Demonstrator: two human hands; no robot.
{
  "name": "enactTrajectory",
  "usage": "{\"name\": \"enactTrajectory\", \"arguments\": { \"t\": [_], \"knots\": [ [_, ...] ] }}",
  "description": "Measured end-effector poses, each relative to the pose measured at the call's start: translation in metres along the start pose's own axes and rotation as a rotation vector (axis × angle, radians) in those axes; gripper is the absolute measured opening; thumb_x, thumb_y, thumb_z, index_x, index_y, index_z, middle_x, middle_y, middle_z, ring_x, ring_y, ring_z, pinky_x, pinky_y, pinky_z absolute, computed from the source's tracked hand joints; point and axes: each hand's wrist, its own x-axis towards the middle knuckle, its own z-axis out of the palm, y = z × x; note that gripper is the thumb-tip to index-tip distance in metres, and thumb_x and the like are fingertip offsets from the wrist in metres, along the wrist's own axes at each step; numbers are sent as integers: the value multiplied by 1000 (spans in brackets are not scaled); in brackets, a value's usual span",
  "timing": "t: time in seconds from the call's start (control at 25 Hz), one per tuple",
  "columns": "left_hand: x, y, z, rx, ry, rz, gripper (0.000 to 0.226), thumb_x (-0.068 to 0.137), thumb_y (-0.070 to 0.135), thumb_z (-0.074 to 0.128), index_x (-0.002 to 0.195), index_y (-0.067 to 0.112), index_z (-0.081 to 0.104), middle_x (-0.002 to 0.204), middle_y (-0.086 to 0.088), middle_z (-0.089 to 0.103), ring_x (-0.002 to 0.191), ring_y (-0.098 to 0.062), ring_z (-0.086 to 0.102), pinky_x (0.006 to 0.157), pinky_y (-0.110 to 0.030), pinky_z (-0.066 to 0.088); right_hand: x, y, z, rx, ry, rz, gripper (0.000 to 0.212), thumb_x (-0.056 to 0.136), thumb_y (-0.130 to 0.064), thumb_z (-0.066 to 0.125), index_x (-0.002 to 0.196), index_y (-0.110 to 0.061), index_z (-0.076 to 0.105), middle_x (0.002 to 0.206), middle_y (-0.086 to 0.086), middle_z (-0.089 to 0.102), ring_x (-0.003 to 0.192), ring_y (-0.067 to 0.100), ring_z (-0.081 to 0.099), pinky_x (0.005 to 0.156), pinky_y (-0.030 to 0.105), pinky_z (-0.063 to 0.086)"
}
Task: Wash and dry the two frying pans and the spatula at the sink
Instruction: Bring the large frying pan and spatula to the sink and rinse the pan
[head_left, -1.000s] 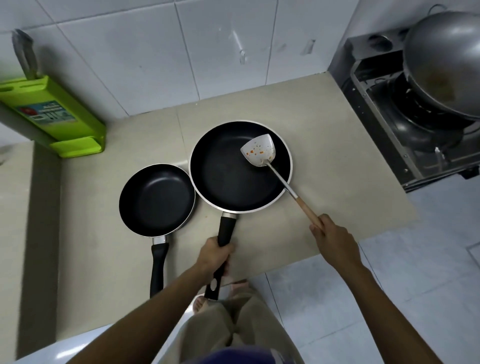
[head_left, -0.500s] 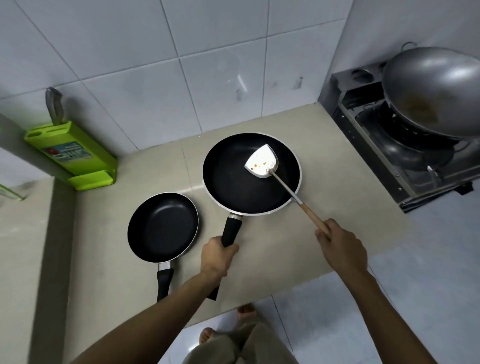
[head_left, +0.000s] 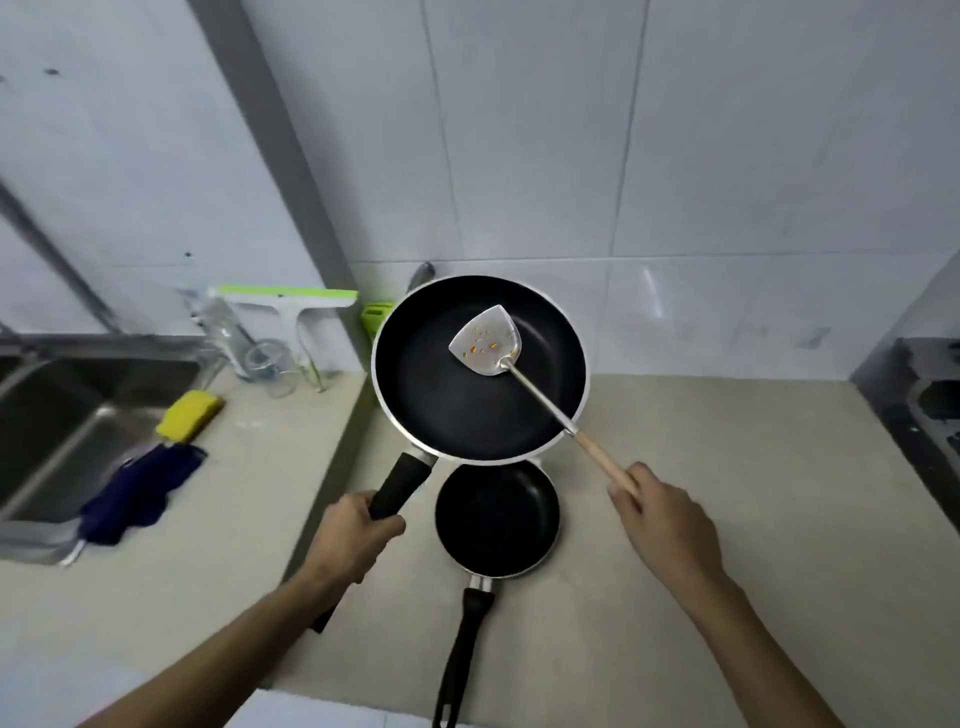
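In the middle of the frame, my left hand (head_left: 353, 540) is wrapped tight around the black handle of the large frying pan (head_left: 441, 395), fingers curled right round it, and the pan is up off the table (head_left: 727, 519), its near rim overlapping the far edge of the small frying pan (head_left: 496, 519) just below it. Over on the right, my right hand (head_left: 665, 525) grips the wooden end of the spatula (head_left: 485, 340), fingers closed around the handle. The metal blade sits inside the large pan, toward its upper right, speckled with small orange bits, and the shaft runs down across the pan's right rim to my hand.

The small pan lies flat on the table, lower centre, its black handle pointing toward the bottom edge of the frame. Nobody is touching it.

At the left edge there is the steel sink (head_left: 57, 415), set into the table. A yellow sponge (head_left: 189, 414) sits just beside the sink's right rim, and a dark blue cloth (head_left: 137, 493) lies crumpled below it, near the basin's corner. Behind them, against the tiled wall, a clear glass (head_left: 270, 364) stands next to a white and green squeegee (head_left: 291, 304). At the far right edge, a dark stove (head_left: 924, 395) just shows.
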Motion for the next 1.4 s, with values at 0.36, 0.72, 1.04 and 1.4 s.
{"name": "enactTrajectory", "arguments": {
  "t": [0.36, 0.72, 1.04, 1.4],
  "knots": [
    [-104, -197, -227, -146, 329, -263, 8, 75, 9, 64, 73, 7, 57, 54, -4, 46, 39, -15, 39, 34, -21, 31, -51, -264, 98, 21, -205, -488, 21, 95, -43, 45, 84, -25, 46, 81, 3, 64, 85, 33, 63, 62, 35, 42],
    [-166, -374, -344, -351, 447, -453, 16, 75, 9, 63, 68, 9, 50, 57, -6, 45, 38, -16, 37, 37, -21, 31, -140, -448, 209, 41, -430, -598, 25, 96, -45, 44, 88, -23, 53, 71, 0, 62, 67, 25, 60, 57, 33, 43],
    [-97, -441, -412, -502, 479, -489, 19, 79, 6, 63, 67, 7, 48, 52, -5, 39, 37, -15, 31, 36, -22, 27, -100, -519, 262, 325, -433, -385, 31, 96, -39, 48, 77, -18, 59, 68, 4, 62, 60, 21, 56, 55, 32, 40],
    [38, -488, -536, -302, 390, -501, 13, 79, 7, 66, 76, 1, 54, 54, -7, 43, 37, -16, 36, 36, -23, 30, 22, -618, 351, 308, -430, -229, 19, 94, -14, 51, 79, -14, 63, 73, 5, 68, 70, 20, 60, 59, 32, 42]
  ]
}}
